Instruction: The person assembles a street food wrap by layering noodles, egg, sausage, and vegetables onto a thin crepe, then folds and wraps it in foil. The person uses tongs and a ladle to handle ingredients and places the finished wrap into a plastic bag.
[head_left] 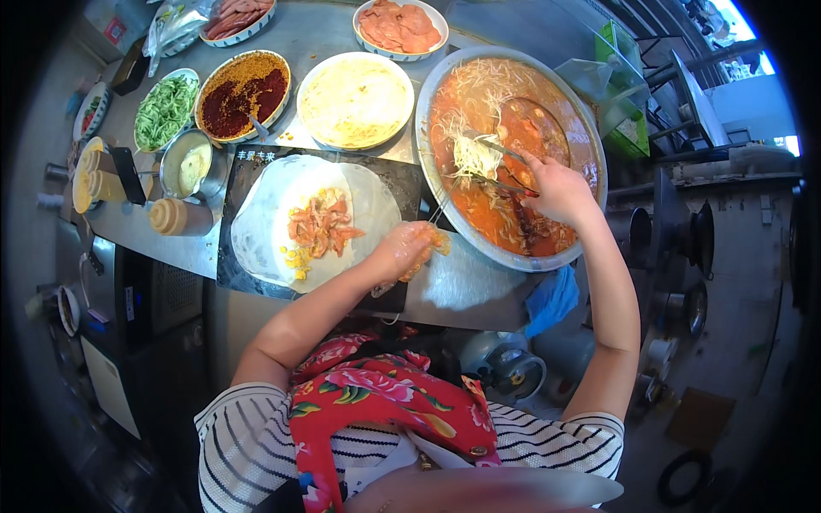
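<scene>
In the big round basin [426, 175] of red-orange broth, my right hand [556, 190] is closed on a pair of tongs [503, 152]. A clump of pale, thin strands [475, 158], like noodles or shredded tofu, sits between the tong tips. My left hand [405, 251], in a clear plastic glove stained orange, is curled beside the basin's near left edge; what its fingers hold is hidden, though thin pale lines rise from it. To its left, a thin round wrapper [253, 224] lies on a dark board [231, 269], topped with reddish meat slices [323, 224] and yellow corn kernels [296, 260].
Behind the board stand a plate of pale flat sheets [356, 99], a bowl of chili and crumbs [243, 94], green shreds [166, 111] and sliced meat [402, 29]. A metal pot [190, 164] and squeeze bottle [178, 217] are left. A blue cloth [552, 301] hangs at the counter edge.
</scene>
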A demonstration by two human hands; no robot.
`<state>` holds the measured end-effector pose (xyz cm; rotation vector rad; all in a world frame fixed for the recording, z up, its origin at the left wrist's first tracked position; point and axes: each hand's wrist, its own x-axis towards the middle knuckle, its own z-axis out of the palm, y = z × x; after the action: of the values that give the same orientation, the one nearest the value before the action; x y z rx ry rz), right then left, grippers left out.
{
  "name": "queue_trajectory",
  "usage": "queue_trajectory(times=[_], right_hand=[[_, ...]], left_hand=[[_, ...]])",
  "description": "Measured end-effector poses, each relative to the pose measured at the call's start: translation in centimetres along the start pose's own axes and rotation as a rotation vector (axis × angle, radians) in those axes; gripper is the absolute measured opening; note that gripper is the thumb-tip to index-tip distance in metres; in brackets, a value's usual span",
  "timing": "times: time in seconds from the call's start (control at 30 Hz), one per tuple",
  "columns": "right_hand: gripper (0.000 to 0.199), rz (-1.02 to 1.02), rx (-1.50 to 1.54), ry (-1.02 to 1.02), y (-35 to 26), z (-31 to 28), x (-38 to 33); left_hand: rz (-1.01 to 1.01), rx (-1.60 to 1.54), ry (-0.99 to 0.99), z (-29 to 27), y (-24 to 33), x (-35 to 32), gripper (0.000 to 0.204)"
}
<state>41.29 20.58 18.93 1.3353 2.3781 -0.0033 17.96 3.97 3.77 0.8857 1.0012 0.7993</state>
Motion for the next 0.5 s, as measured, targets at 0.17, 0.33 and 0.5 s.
queue_trajectory(times=[0.17, 0.33, 0.5], right_hand=[[0.054, 0.085, 0.017, 0.084, -1.9, 3.2, -0.1], [0.051, 0.137, 0.195, 0.151, -1.8, 6.5, -0.7], [0.050, 0.161, 0.310, 0.254, 0.4, 4.6, -3.0]], left_hand=[[0.419, 0.599, 0.226, 1.0, -0.1, -1.0, 0.024], [0.261, 0.587, 0.192, 0.3, -0.1, -1.0, 0.023], [0.091, 0.206, 0.179, 0.3, -2.2, 0.1, 0.020]])
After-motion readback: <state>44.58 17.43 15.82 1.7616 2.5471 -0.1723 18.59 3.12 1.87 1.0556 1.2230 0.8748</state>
